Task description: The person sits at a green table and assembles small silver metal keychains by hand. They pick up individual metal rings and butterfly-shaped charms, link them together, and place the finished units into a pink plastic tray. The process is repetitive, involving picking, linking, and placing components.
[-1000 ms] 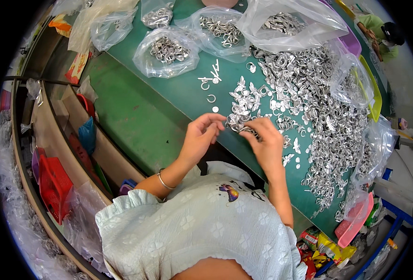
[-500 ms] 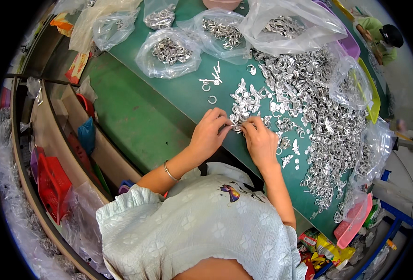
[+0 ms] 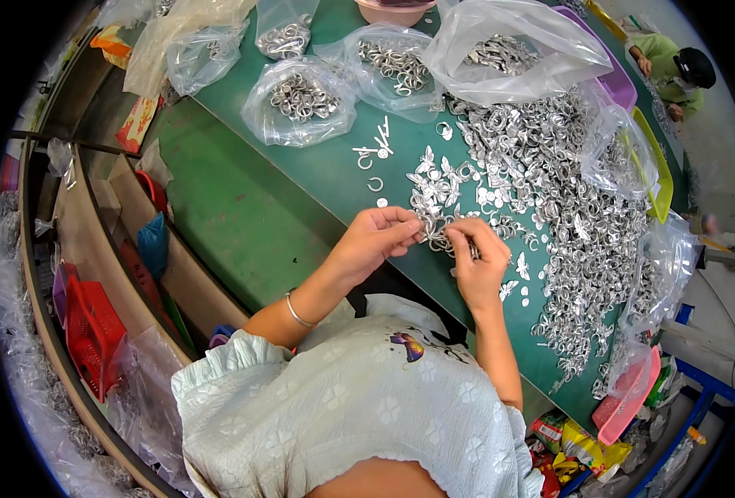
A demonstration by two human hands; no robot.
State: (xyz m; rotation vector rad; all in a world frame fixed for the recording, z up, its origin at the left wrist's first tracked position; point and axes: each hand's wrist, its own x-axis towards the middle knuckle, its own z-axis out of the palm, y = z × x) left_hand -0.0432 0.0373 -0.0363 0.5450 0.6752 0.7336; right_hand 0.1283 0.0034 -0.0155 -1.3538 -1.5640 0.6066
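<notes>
The left hand (image 3: 384, 239) and right hand (image 3: 480, 261) are over the near edge of the green table (image 3: 326, 170). The fingers on each hand are pinched close, but I cannot tell just what they hold. Little silver winged shapes (image 3: 432, 187) lie just past the hands. A big silver heap (image 3: 583, 224) spreads toward the right edge. A pink basket (image 3: 629, 398) is by the near right corner.

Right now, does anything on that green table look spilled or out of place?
Nothing looks plainly broken. The big heap of silver metal pieces could pass for a spill: it lies loose across the green table, while other pieces sit in clear plastic bags. I can't tell whether that's deliberate.
</notes>
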